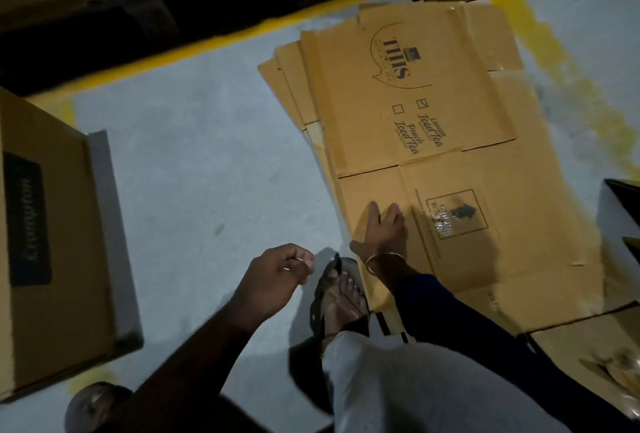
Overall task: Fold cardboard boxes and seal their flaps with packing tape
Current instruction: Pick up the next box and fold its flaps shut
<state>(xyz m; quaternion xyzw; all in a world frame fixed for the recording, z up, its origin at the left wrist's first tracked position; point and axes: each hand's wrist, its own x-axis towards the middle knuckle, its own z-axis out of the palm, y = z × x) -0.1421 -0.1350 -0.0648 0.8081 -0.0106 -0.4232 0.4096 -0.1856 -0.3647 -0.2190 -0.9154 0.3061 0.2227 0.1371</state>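
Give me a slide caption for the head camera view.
Right hand reaching onto the top flattened carton; left hand curled, empty.

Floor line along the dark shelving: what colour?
Yellow floor line, worn in patches; the head view shows it best.
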